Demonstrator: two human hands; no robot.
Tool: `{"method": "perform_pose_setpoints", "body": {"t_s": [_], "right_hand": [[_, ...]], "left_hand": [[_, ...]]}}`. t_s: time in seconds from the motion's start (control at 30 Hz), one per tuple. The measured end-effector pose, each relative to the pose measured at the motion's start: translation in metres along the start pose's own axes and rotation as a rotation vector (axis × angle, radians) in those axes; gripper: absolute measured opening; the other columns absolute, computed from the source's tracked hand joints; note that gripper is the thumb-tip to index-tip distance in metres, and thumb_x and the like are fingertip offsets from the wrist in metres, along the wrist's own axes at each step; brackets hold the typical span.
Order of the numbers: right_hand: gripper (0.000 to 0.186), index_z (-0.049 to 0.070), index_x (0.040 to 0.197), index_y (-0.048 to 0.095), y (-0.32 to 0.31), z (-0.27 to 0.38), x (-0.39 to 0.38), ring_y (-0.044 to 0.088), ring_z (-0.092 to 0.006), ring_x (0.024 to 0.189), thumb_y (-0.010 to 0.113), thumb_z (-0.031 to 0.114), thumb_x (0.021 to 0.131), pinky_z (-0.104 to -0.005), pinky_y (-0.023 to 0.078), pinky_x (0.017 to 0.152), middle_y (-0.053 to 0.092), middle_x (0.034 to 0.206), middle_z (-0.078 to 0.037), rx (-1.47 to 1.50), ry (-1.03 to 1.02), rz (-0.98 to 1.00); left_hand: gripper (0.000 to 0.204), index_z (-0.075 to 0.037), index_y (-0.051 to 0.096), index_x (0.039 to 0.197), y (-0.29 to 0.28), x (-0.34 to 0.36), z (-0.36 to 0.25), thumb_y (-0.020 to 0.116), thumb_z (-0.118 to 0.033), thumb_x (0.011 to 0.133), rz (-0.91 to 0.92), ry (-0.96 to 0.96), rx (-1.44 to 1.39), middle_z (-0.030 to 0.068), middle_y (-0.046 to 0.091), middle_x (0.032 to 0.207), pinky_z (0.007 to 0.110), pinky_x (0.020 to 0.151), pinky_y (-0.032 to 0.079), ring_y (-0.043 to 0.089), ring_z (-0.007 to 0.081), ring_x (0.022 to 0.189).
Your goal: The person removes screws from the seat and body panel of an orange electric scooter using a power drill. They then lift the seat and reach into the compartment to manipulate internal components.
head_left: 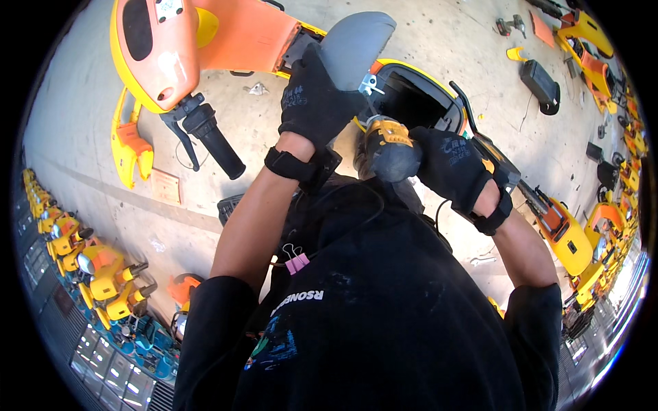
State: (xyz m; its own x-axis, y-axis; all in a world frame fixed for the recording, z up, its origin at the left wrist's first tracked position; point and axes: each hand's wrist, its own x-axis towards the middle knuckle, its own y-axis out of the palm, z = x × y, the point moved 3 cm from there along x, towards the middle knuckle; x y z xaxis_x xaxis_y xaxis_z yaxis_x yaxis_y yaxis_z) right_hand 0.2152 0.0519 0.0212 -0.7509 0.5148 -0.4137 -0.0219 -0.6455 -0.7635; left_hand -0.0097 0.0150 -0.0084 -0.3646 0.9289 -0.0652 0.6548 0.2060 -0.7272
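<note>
My left hand (315, 103), in a black glove, grips the lower edge of a grey, rounded scooter seat (360, 44) that is tipped up. My right hand (449, 161), gloved too, is closed around a yellow-and-black cordless drill (391, 147). The drill's nose points up toward a small silver bracket (371, 85) at the seat's lower edge; whether the bit touches it I cannot tell. Beneath lies the open black storage well (415, 99) of the yellow-and-orange scooter. Its handlebar grip (216, 142) sticks out to the left of my left forearm.
Loose yellow panels (130, 140) lie on the concrete floor at the left, and a black box (540, 82) at the right. Another power drill (510, 26) lies far right. A wrench (483, 260) is by my right elbow. Rows of yellow scooters (110, 277) line both sides.
</note>
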Motion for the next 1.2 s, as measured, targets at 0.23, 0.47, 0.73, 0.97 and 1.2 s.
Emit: {"method": "perform_pose_setpoints", "body": {"t_s": [0.23, 0.47, 0.73, 0.97, 1.2], "right_hand": [[0.031, 0.001, 0.104, 0.065, -0.018, -0.008, 0.003, 0.067, -0.0330, 0.089, 0.071, 0.010, 0.075, -0.0378, 0.053, 0.078, 0.069, 0.094, -0.019, 0.237, 0.139, 0.034], [0.027, -0.003, 0.097, 0.066, -0.024, -0.023, 0.004, 0.069, -0.0257, 0.075, 0.070, 0.007, 0.073, -0.0325, 0.053, 0.068, 0.069, 0.080, -0.017, 0.368, 0.099, -0.067], [0.028, -0.002, 0.100, 0.066, -0.025, -0.024, 0.005, 0.068, -0.0302, 0.083, 0.067, 0.009, 0.074, -0.0352, 0.053, 0.075, 0.069, 0.088, -0.019, 0.329, 0.181, 0.022], [0.025, -0.004, 0.096, 0.065, -0.030, -0.022, 0.008, 0.067, -0.0256, 0.074, 0.068, 0.010, 0.076, -0.0329, 0.053, 0.070, 0.069, 0.080, -0.016, 0.411, 0.132, -0.012], [0.025, -0.004, 0.099, 0.063, -0.038, -0.028, 0.019, 0.065, -0.0218, 0.076, 0.067, 0.009, 0.077, -0.0319, 0.052, 0.070, 0.068, 0.084, -0.016, 0.435, 0.104, -0.008]], "left_hand": [[0.085, 0.002, 0.033, 0.126, 0.003, 0.003, 0.003, 0.078, -0.027, 0.061, 0.007, 0.004, 0.008, 0.0278, 0.052, 0.116, 0.047, 0.085, 0.049, 0.055, 0.0425, 0.106], [0.080, 0.003, 0.032, 0.126, 0.006, 0.005, 0.008, 0.074, -0.027, 0.065, -0.004, 0.031, 0.004, 0.0308, 0.053, 0.112, 0.049, 0.086, 0.049, 0.056, 0.0444, 0.103], [0.074, 0.003, 0.036, 0.121, 0.011, 0.008, 0.013, 0.074, -0.028, 0.066, -0.012, 0.058, -0.001, 0.0303, 0.054, 0.109, 0.050, 0.084, 0.049, 0.057, 0.0440, 0.101], [0.076, 0.003, 0.037, 0.121, 0.011, 0.008, 0.016, 0.076, -0.029, 0.065, -0.007, 0.045, -0.016, 0.0293, 0.055, 0.109, 0.048, 0.084, 0.050, 0.058, 0.0433, 0.101], [0.079, 0.003, 0.038, 0.121, 0.006, 0.006, 0.014, 0.078, -0.034, 0.064, -0.037, 0.058, 0.023, 0.0282, 0.056, 0.106, 0.047, 0.084, 0.051, 0.059, 0.0429, 0.100]]}}
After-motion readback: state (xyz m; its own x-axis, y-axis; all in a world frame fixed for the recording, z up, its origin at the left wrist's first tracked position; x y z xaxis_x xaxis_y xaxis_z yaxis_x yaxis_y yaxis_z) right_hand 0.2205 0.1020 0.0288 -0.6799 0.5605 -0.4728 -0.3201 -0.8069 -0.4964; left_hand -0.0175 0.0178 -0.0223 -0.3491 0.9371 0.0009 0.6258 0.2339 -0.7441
